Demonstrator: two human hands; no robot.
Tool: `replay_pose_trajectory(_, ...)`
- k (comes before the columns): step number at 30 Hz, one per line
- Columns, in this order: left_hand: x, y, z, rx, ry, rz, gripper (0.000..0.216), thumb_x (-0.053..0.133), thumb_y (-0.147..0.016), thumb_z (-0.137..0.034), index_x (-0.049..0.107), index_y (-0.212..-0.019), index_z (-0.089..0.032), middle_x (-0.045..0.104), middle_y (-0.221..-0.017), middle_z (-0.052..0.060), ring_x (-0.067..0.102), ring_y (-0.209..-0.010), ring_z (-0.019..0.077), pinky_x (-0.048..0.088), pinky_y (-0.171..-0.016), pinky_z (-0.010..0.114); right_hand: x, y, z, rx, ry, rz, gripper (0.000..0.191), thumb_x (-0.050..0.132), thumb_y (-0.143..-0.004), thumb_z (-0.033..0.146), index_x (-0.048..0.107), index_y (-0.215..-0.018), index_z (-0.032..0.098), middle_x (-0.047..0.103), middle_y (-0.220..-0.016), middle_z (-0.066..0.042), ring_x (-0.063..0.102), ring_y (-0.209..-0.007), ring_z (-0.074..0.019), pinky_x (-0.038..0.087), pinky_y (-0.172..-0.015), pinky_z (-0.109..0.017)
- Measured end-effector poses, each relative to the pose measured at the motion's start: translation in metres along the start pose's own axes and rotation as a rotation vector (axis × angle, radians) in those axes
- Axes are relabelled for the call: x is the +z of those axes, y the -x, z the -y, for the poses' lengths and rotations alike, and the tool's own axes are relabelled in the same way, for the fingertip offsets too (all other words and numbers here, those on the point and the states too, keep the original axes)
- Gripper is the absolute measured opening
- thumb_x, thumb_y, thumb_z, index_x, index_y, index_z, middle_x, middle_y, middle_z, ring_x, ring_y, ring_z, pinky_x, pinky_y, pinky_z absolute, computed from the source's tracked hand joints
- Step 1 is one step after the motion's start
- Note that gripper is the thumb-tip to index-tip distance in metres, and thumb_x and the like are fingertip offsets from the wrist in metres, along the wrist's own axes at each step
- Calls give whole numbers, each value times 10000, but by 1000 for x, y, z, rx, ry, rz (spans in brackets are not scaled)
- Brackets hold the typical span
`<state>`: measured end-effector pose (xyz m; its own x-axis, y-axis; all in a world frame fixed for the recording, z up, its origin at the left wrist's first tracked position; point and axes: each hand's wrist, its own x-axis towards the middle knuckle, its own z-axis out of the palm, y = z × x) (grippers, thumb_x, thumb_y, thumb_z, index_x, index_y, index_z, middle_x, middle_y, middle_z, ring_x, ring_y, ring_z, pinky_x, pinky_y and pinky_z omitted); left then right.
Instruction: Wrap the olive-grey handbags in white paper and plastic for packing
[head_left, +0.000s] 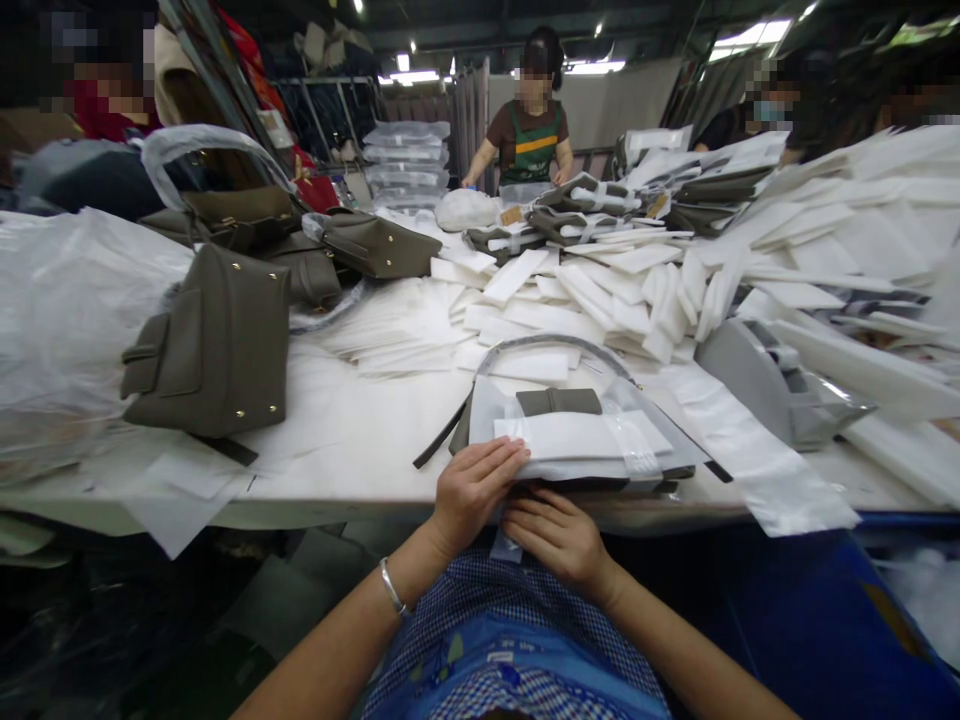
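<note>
An olive-grey handbag (pixel 559 401) lies flat at the table's front edge. White foam sheet (pixel 592 436) covers its front, with clear film strips (pixel 634 440) across it. Its arched handle (pixel 555 342) is wrapped, and dark strap ends stick out on both sides. My left hand (pixel 476 485) rests with its fingers stretched flat on the foam at the bag's lower left; its thumb is not visible. Just below, my right hand (pixel 559 535) has its fingers extended against the bag's lower edge. A piece of clear film (pixel 506 545) hangs between my hands.
Several olive handbags (pixel 240 345) stand at the left beside clear plastic bags (pixel 75 320). White foam pieces (pixel 600 290) pile up behind and right. A grey bag (pixel 750 385) and a white plastic sleeve (pixel 765 450) lie right. A person (pixel 529 130) stands across the table.
</note>
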<state>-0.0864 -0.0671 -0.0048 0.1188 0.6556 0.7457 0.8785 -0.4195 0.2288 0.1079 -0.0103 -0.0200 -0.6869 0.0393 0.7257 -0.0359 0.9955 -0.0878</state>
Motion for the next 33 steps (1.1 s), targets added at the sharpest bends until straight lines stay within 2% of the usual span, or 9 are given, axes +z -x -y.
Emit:
replay_pose_trajectory(5, 1, -3, -2, 11, -11, -36, 445, 616, -939, -124, 560, -1368, -228, 688, -1282, 54, 621, -1225, 215, 558, -980, 402, -9, 15, 22, 172, -116, 8, 322, 416, -974, 97, 691, -1115, 189, 782, -1033, -79, 731, -1010, -193, 600, -910, -383)
replay_pose_trajectory(10, 2, -3, -1, 14, -12, -24, 425, 594, -957, -140, 559, -1370, -233, 690, -1278, 56, 622, -1225, 218, 563, -976, 404, -30, 6, 29, 237, -160, 8, 338, 461, -930, 67, 692, -1121, 226, 788, -1007, -53, 743, -967, -178, 597, -904, -343)
replay_pose_trajectory(15, 1, 0, 2, 21, -21, 41, 435, 544, -977, -136, 526, -1403, -221, 667, -1314, 72, 580, -1278, 222, 535, -1026, 413, -54, -27, 5, 259, -166, 2, 352, 485, -922, 50, 700, -1113, 254, 789, -1000, -11, 746, -922, -156, 580, -907, -328)
replay_pose_trajectory(19, 2, 4, -1, -5, -72, 60, 418, 531, -986, -159, 533, -1398, -226, 646, -1325, 97, 575, -1268, 241, 525, -1026, 427, -60, -56, -16, 313, -103, 20, 252, 556, -933, 98, 725, -1034, 256, 790, -954, 12, 740, -868, -160, 556, -903, -331)
replay_pose_trajectory(24, 2, 3, -5, -68, -58, -14, 321, 518, -985, -153, 604, -1290, -202, 697, -1147, 92, 644, -1090, 215, 549, -963, 383, -54, -85, -40, 459, -44, 99, 188, 591, -941, 207, 755, -870, 267, 778, -835, 10, 723, -804, -178, 534, -824, -332)
replay_pose_trajectory(28, 0, 1, -3, -85, 23, -63, 237, 506, -993, -194, 614, -1201, -154, 711, -1101, 111, 660, -1046, 208, 560, -947, 362, -44, -92, -55, 592, -38, 189, 137, 687, -891, 276, 740, -766, 264, 764, -811, 9, 700, -801, -185, 516, -786, -325)
replay_pose_trajectory(33, 1, 4, 1, -93, 38, -73, 251, 535, -971, -156, 612, -1209, -145, 700, -1137, 121, 653, -1086, 208, 563, -949, 349, -36, -92, -71, 591, -86, 291, 85, 735, -855, 258, 716, -772, 251, 730, -830, -6, 637, -879, -204, 513, -782, -327)
